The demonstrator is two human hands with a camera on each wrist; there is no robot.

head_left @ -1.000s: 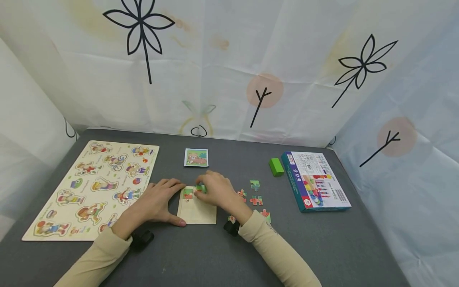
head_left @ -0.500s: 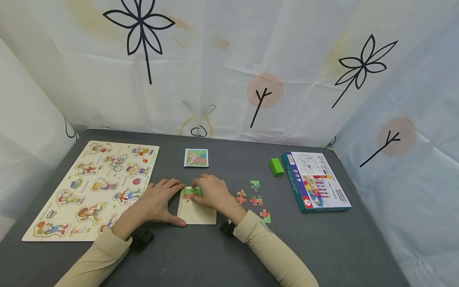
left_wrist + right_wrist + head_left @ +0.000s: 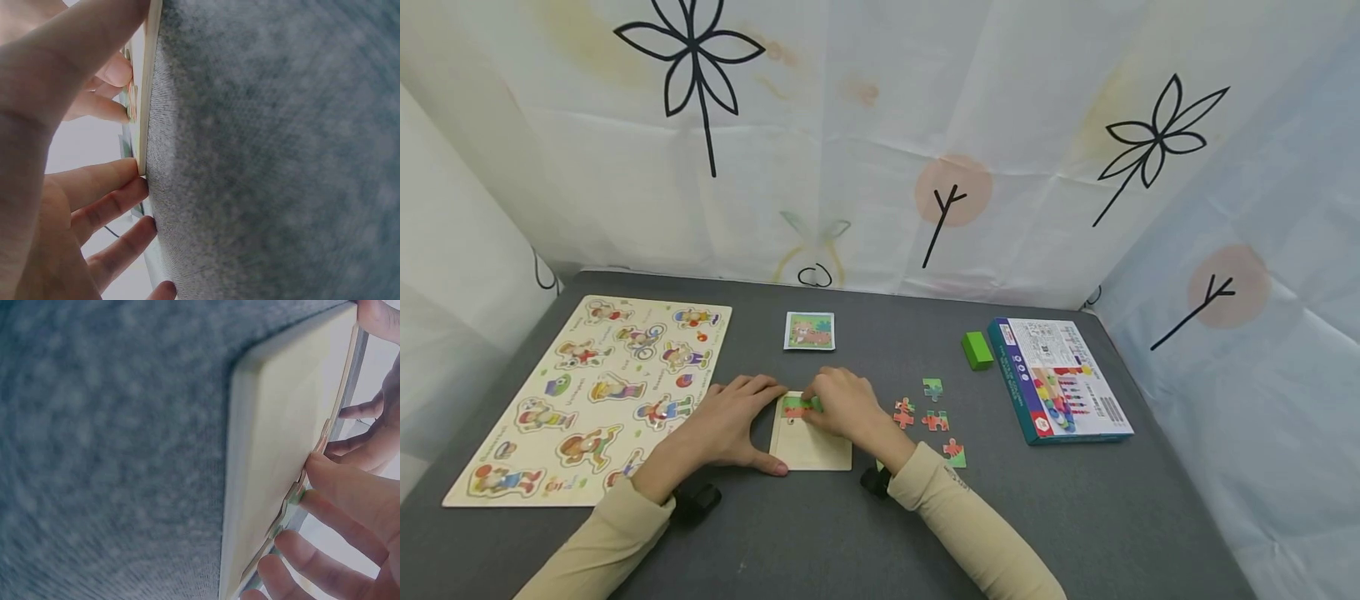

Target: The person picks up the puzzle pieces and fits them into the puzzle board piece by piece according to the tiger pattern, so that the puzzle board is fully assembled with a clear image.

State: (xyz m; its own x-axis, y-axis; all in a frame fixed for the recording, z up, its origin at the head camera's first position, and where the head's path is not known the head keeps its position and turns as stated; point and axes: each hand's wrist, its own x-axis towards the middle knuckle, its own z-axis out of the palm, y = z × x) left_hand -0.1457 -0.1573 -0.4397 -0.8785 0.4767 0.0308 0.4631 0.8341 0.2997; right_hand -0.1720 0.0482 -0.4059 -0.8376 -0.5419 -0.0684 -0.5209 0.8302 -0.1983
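A small pale wooden puzzle board [image 3: 812, 454] lies between my two hands. My left hand [image 3: 733, 427] spreads along its left edge, the thumb at the near corner and the index fingertip at the far corner. Joined jigsaw pieces [image 3: 793, 407] in green and red lie in the board's upper left. With thumb and fingers my right hand [image 3: 844, 406] pinches a green puzzle piece [image 3: 297, 497] down against the board beside them; the fingers partly cover it. Several loose jigsaw pieces [image 3: 936, 421] lie to the right, one partly behind the right wrist.
A picture card [image 3: 809, 332] lies beyond the board. On the left is a large wooden puzzle [image 3: 613, 387] with child figures. A green block [image 3: 977, 351] stands beside a boxed toy set [image 3: 1071, 379] at the right. White printed curtains enclose the grey table.
My right hand has moved slightly left and brought the green piece down next to the joined pieces; over the last half second it barely moves. The left hand has stayed at the board's edge.
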